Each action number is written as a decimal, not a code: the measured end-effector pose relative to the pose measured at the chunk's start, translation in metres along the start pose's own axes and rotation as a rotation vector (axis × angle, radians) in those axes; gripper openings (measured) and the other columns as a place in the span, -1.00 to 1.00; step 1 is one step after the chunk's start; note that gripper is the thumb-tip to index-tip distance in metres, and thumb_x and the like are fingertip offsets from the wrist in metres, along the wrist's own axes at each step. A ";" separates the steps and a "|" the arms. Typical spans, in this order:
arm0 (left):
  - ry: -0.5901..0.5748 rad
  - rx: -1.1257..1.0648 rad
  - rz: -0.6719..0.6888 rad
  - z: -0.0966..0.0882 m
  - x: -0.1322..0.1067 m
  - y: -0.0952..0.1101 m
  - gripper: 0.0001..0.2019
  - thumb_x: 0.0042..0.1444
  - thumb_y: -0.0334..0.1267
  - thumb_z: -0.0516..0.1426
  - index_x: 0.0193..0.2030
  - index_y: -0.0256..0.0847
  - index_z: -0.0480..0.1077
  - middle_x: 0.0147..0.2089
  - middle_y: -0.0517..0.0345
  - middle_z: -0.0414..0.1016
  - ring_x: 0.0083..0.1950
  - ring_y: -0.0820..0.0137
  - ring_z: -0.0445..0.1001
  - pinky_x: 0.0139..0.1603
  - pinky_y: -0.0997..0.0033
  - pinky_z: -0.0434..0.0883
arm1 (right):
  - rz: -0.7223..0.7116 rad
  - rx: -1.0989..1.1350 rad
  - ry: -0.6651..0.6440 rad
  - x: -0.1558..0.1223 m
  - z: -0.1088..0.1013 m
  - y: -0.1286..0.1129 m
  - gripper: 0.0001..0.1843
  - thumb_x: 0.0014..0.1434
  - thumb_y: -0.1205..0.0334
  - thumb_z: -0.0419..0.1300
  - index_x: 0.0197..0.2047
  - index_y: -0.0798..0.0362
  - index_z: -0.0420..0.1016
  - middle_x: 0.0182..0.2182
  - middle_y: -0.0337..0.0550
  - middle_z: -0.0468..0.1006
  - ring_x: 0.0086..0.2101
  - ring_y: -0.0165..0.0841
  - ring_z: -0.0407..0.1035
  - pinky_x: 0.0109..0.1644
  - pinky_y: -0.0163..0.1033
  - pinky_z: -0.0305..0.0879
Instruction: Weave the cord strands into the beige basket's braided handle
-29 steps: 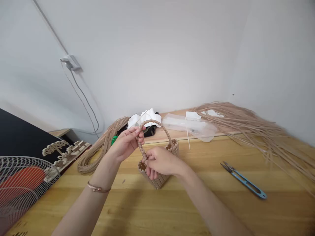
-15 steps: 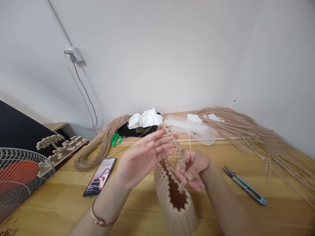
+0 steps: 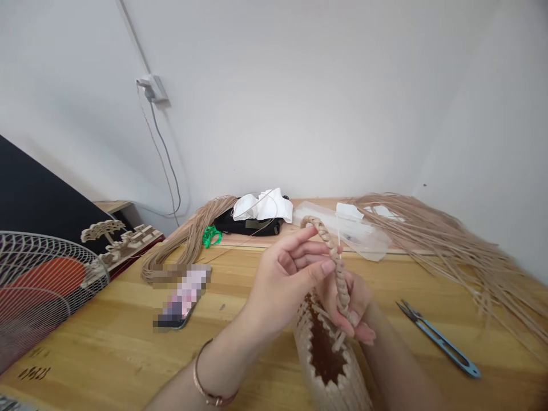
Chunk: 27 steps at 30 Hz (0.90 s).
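A small woven beige basket (image 3: 327,365) with a brown inside sits low in the middle of the view, its mouth toward me. Its braided handle (image 3: 329,245) arches up from it. My left hand (image 3: 285,274) pinches the upper part of the handle between thumb and fingers. My right hand (image 3: 357,305) is behind the handle, fingers curled around its lower part by the basket's rim. A bracelet is on my left wrist.
Blue thread snips (image 3: 439,339) lie right of the basket on the wooden table (image 3: 107,348). A phone (image 3: 182,297) lies to the left. Long rattan strands (image 3: 454,245) spread at the right, a coiled bundle (image 3: 188,237) at the back left. A fan grille (image 3: 38,285) is far left.
The basket has come nearer and turned its mouth toward me. My left hand went from spread open to pinching the handle. The view swung left, bringing the phone into sight.
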<state>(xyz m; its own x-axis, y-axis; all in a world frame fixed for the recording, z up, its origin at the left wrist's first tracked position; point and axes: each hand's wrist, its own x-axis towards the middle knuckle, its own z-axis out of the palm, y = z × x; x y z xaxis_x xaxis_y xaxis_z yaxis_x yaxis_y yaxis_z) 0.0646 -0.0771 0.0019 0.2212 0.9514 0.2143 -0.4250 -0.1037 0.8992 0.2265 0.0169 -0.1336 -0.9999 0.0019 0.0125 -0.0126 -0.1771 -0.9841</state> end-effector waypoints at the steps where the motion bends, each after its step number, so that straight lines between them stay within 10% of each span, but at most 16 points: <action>1: 0.026 -0.001 0.010 0.001 0.000 0.000 -0.58 -0.15 -0.52 0.27 -0.07 -0.32 0.39 -0.30 0.08 0.56 -0.24 0.41 0.52 -0.21 0.44 0.45 | -0.019 0.036 -0.070 0.002 -0.001 0.001 -0.79 0.25 0.18 0.11 -0.21 0.18 0.42 -0.43 -0.27 0.47 -0.55 -0.53 0.36 -0.52 -0.40 0.34; 6: 0.048 -0.033 0.043 0.001 0.000 0.000 -0.62 -0.17 -0.52 0.28 -0.14 -0.31 0.41 -0.37 0.14 0.55 -0.32 0.45 0.53 -0.25 0.47 0.46 | -0.179 0.202 -0.411 0.016 0.003 -0.008 -0.79 0.25 0.20 0.12 -0.13 0.17 0.40 -0.36 -0.22 0.49 -0.51 -0.51 0.38 -0.51 -0.39 0.36; 10: 0.047 -0.047 0.044 -0.001 0.001 -0.002 -0.62 -0.18 -0.52 0.29 -0.15 -0.31 0.42 -0.37 0.15 0.55 -0.32 0.45 0.53 -0.25 0.47 0.46 | -0.294 0.255 -0.427 0.023 0.013 -0.021 -0.82 0.26 0.26 0.11 -0.11 0.17 0.40 -0.38 -0.24 0.49 -0.55 -0.54 0.36 -0.56 -0.44 0.33; 27: -0.047 -0.135 0.060 -0.020 0.015 0.013 -0.73 -0.07 -0.46 0.24 -0.16 -0.30 0.49 -0.33 0.12 0.54 -0.35 0.52 0.48 -0.24 0.53 0.42 | -0.202 0.005 0.316 0.035 0.053 -0.067 -0.73 0.12 0.14 0.24 -0.24 0.19 0.40 -0.58 -0.21 0.54 -0.68 -0.49 0.38 -0.64 -0.45 0.29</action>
<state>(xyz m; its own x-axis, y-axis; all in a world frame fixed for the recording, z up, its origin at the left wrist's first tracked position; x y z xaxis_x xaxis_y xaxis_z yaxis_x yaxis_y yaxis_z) 0.0446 -0.0586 0.0089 0.2310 0.9298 0.2866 -0.5524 -0.1171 0.8253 0.1925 -0.0230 -0.0582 -0.9280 0.3410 0.1500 -0.2104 -0.1472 -0.9665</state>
